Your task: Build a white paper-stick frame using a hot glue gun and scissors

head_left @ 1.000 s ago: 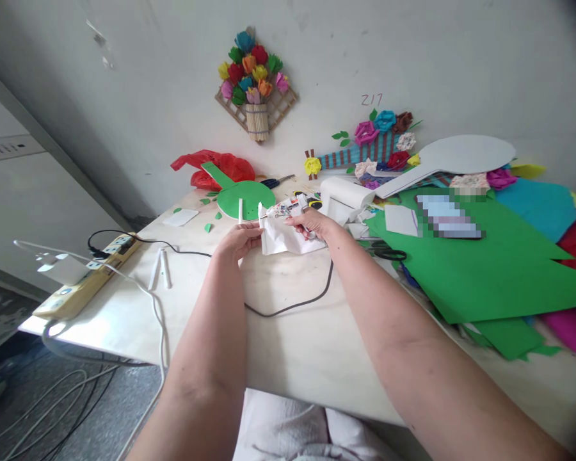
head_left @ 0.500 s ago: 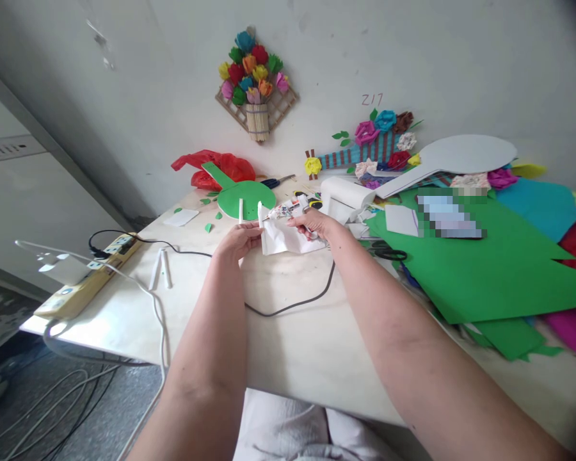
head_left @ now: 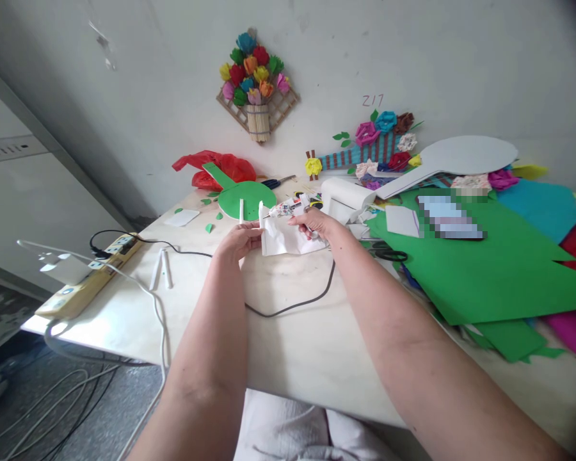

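My right hand is closed around a glue gun, white with coloured specks. Its nozzle points left, to the edge of a white sheet of paper. The paper lies crumpled on the table, its left edge standing up. At that edge my left hand is closed, fingers pinched together by the paper's border. Just above the left fingers a thin white paper tube sticks up; whether the fingers grip it I cannot tell. A black cord loops over the table below the hands.
A green paper paddle shape lies behind the left hand. Two white tubes and a power strip are at left. To the right are a paper roll, black scissors, green sheets and a phone.
Almost nothing differs. Both hands keep their places at the paper and the glue gun, and the whole view has shifted very slightly.
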Demonstrator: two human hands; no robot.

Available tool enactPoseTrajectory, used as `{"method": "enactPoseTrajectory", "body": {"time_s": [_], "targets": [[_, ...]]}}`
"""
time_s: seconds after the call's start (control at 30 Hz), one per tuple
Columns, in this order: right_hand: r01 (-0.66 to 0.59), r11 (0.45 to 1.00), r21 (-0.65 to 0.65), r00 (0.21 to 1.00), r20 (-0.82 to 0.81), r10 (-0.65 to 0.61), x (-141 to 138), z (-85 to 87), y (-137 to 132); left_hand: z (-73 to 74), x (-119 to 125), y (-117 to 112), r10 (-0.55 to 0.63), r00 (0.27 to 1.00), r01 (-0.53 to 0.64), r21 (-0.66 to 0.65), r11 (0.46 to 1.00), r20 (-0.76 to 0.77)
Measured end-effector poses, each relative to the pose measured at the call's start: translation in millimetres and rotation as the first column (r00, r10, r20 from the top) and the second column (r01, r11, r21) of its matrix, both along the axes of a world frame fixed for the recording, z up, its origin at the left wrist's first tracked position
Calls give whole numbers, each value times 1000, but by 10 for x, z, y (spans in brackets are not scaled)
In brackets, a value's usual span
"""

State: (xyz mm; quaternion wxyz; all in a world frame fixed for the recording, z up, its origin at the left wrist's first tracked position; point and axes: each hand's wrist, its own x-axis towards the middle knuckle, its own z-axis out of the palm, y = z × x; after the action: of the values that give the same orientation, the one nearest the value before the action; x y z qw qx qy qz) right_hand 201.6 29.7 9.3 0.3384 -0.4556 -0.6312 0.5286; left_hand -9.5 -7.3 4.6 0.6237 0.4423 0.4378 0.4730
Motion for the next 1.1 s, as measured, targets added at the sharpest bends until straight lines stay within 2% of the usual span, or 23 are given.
{"method": "enactPoseTrajectory", "body": {"time_s": [0.23, 0.6, 0.73, 0.9, 1.1], "targets": [[-19, 999, -29, 999, 40, 20, -33, 55, -62, -3, 6, 5, 61, 998, -60, -19, 998, 29], [27, 999, -18, 999, 44, -26, -26, 15, -27, -7, 15, 1, 40, 997, -38, -26, 999, 65], [-2, 1000, 22, 1000, -13, 3, 0, 30, -26, -3, 9, -1, 51, 998, -49, -30, 998, 45], [-44, 999, 22, 999, 14, 44, 1, 29, -16, 1, 14, 2, 79, 996, -78, -28, 997, 39], [-34, 999, 18, 999, 35, 33, -53, 25, -35, 5, 35, 2, 92, 994, -90, -28, 996, 63]]}}
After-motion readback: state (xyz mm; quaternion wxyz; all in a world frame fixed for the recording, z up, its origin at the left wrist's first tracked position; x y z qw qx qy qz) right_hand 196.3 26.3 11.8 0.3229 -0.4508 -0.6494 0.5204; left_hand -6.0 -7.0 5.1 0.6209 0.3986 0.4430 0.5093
